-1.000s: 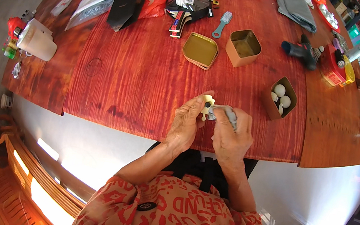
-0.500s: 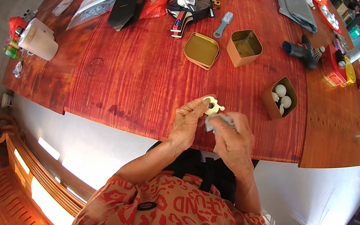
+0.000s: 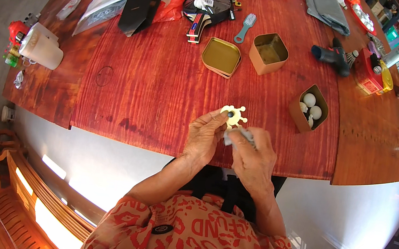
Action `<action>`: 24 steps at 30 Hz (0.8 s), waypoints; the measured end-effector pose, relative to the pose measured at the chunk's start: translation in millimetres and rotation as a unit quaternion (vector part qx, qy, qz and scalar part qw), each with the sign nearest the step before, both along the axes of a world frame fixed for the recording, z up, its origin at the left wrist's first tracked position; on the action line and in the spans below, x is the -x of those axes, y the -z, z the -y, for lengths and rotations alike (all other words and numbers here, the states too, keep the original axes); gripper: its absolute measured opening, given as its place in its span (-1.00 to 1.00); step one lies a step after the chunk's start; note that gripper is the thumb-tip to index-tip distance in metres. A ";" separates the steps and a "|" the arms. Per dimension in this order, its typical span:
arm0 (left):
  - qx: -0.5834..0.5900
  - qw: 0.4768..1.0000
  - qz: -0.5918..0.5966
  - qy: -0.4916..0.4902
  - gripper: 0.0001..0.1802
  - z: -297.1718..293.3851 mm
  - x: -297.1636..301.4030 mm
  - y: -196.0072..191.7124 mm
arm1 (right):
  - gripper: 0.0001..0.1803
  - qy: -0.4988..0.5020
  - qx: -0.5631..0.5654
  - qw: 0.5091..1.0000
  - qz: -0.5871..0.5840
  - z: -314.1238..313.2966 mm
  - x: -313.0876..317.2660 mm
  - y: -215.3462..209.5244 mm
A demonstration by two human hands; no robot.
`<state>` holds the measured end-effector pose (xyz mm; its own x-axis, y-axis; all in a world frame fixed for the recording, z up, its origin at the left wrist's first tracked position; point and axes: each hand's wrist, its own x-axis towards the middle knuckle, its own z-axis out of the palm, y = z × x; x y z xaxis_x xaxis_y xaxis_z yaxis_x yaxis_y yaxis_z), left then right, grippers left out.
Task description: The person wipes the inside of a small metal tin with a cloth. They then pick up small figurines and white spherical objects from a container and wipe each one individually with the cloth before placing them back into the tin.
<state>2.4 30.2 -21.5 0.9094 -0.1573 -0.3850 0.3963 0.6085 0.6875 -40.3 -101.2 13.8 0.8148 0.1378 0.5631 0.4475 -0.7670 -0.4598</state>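
My left hand (image 3: pixel 204 133) pinches a pale yellow piece with round-tipped knobs (image 3: pixel 234 115) and a dark round centre, just above the near part of the table. Its exact kind cannot be made out. In my right hand (image 3: pixel 256 157) is a bunched grey cloth (image 3: pixel 247 137), held against or very near the yellow piece's lower edge. My fingers hide part of both things. Beyond the hands sit an open square tin (image 3: pixel 269 54) and gold-coloured tin lids (image 3: pixel 221 58). Another open tin (image 3: pixel 308 108) to the right holds white balls and crumpled white bits.
Farther back lie a blue-grey brush (image 3: pixel 246 28), a table tennis bat (image 3: pixel 200 23), a black paper bag (image 3: pixel 145 1) and a cordless drill (image 3: pixel 333 57). A white pitcher (image 3: pixel 43 46) stands at the left. The red wooden table's (image 3: pixel 148 82) near edge runs in front of my body.
The yellow piece has turned, so more of its knobs show. My right hand and the cloth have shifted slightly left and down along it.
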 end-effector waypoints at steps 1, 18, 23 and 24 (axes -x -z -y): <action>0.001 1.000 0.003 0.008 -0.78 1.0 0.3 -2.1 | -0.69 0.027 0.002 0.999 0.019 -1.6 -2.3 -1.4; 0.059 0.997 0.028 0.040 -0.81 4.8 3.6 -1.7 | -0.70 0.091 0.040 0.993 0.058 7.9 -17.5 4.3; 0.025 0.999 0.023 0.036 -0.81 3.6 5.5 -1.7 | -0.69 0.148 0.055 0.987 0.002 20.3 -18.4 9.0; 0.007 0.999 0.025 0.029 -0.80 5.0 4.9 -3.9 | -0.71 0.161 0.052 0.985 0.017 22.2 -19.4 7.7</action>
